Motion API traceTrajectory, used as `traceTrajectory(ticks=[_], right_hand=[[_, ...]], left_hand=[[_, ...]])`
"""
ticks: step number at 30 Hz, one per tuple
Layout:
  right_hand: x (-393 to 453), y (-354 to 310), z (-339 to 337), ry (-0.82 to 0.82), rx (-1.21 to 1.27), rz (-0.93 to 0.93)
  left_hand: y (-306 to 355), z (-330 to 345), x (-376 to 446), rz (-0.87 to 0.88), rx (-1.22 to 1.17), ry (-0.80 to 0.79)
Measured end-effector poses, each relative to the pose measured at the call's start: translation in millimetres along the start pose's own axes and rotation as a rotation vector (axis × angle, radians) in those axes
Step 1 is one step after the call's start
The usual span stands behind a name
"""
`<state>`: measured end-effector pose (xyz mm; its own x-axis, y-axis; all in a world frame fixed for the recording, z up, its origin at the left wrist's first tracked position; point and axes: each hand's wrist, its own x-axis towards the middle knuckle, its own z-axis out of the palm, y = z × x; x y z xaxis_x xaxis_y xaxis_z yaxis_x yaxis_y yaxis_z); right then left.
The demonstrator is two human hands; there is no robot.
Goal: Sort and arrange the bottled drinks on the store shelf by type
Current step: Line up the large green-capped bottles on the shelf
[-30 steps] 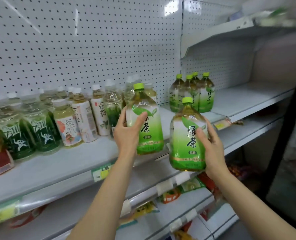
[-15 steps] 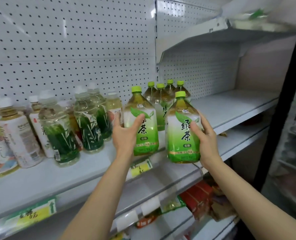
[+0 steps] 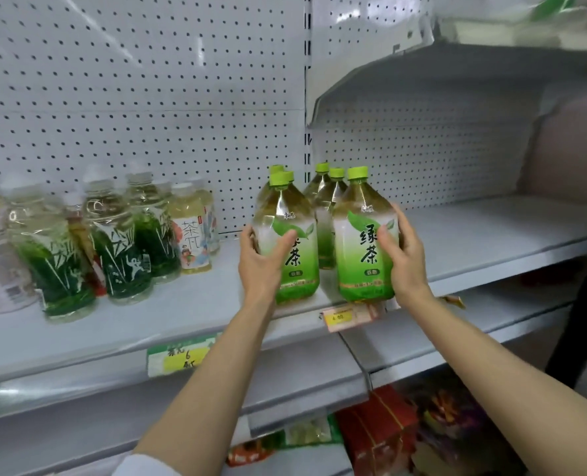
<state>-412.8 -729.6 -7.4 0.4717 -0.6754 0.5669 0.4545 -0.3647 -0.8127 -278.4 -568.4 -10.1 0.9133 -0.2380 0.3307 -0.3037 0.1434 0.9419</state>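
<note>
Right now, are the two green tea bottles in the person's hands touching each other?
Apart. The head view shows a gap between the left-hand bottle and the right-hand bottle, with rear bottles visible through it.

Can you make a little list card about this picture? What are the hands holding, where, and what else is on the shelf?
left hand: grips a green tea bottle
right hand: grips another green tea bottle
where: front edge of the shelf
behind them: more green-capped bottles
to the left: bamboo-label bottles
under the edge: price tag
</note>
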Motion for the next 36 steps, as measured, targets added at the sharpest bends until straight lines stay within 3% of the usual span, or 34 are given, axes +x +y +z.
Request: traceTrajectory(ticks=[8, 16, 19, 29, 36], right_hand=[[27, 45, 1, -0.033, -0.078, -0.074], [38, 69, -5, -0.15, -0.371, -0.154], [40, 70, -11, -0.251, -0.353, -0.145], [39, 76, -6, -0.173, -0.56, -0.135], [16, 60, -2, -0.001, -0.84, -0.264]], left_hand=[[-12, 28, 6, 0.064, 0.149, 0.008], [-24, -2, 29, 0.09, 0.268, -0.321], [-18, -3, 29, 0.149, 0.277, -0.323], [-8, -6, 19, 0.149, 0.377, -0.291], [2, -9, 12, 0.234, 0.89, -0.253]])
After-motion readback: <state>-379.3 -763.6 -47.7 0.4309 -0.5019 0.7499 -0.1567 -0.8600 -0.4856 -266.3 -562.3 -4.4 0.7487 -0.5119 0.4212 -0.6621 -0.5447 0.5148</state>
